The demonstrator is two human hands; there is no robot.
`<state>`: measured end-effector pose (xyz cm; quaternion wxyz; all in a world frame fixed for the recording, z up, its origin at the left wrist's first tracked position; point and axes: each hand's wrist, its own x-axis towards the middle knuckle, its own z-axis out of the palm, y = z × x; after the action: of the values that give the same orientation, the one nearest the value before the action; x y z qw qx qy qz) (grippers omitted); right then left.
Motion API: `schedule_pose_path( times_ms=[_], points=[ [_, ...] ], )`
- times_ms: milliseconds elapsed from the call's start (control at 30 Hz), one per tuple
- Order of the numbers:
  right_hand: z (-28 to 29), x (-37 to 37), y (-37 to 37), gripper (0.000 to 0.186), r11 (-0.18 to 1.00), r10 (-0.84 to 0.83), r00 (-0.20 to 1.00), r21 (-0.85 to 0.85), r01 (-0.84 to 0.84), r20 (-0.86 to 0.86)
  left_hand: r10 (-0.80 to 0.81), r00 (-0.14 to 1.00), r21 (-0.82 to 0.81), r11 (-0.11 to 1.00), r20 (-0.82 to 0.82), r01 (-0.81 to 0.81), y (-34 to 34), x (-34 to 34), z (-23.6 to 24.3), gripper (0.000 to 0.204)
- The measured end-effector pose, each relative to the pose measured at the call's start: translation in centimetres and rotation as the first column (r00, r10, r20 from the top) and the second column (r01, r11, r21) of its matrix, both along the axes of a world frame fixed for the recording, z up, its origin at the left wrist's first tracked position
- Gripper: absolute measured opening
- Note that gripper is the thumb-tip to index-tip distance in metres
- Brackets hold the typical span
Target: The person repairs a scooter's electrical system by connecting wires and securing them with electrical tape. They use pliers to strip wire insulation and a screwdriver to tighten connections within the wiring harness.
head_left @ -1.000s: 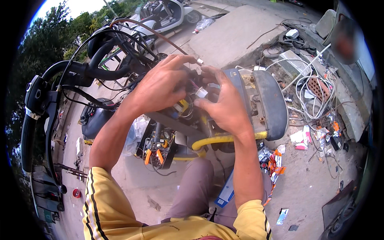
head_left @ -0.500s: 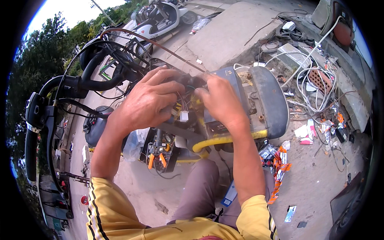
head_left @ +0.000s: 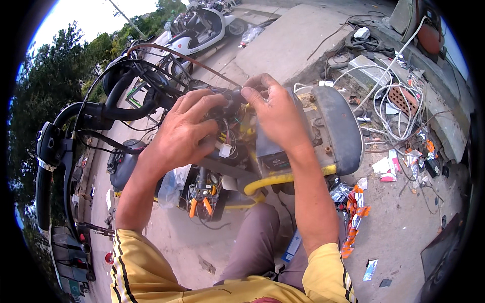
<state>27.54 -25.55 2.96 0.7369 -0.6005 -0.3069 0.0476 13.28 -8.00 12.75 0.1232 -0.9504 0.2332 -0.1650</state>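
While white plug [head_left: 225, 150], higher one second ago, now dangles on thin wires [head_left: 228, 135] below, right hand [head_left: 279, 119] curls, fingertips [head_left: 247, 93] close together near brown cable [head_left: 202, 65], pinch unclear; left hand [head_left: 184, 127] bends over wires, grip hidden; handwork seemingly shifted off plug

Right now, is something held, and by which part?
It cannot be told: the right hand is near the brown cable, the left hand near the white connector; contact unclear.

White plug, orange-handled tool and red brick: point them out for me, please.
White plug [head_left: 225, 150], head view: on its white body, below the wires.
Orange-handled tool [head_left: 207, 206], head view: on its rightmost orange grip.
Red brick [head_left: 403, 100], head view: on its face with holes.
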Motion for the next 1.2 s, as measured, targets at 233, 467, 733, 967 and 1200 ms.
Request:
schedule_pose_path(
  times_ms=[233,467,733,967,1200],
  points=[
    [-2.4,0.3,0.9,0.053,0.967,-0.016,0.968,-0.243,0.078,0.249,0.144,0.983,-0.089,0.984,-0.114,-0.155,0.1,1.7,1.1,0.027],
    [-2.2,-1.4,3.1,0.057,0.947,-0.111,0.943,-0.254,0.196,0.314,0.133,0.986,-0.167,0.975,-0.097,-0.148,0.2,2.0,0.2,0.03],
    [-2.0,-1.6,3.9,0.055,0.98,-0.194,0.955,-0.004,0.2,0.223,0.169,0.984,-0.235,0.956,-0.054,-0.177,-0.1,1.8,-0.2,0.031],
    [-2.5,-0.7,-0.2,0.054,0.979,-0.026,0.961,-0.188,0.08,0.275,0.221,0.973,-0.108,0.968,-0.064,-0.227,-0.6,2.2,-0.5,0.031],
    [-0.7,-1.4,-2.3,0.042,0.938,0.046,0.978,-0.345,0.027,0.201,0.202,0.974,-0.172,0.961,-0.103,-0.217,-0.3,2.0,-0.2,0.031]
  ],
)
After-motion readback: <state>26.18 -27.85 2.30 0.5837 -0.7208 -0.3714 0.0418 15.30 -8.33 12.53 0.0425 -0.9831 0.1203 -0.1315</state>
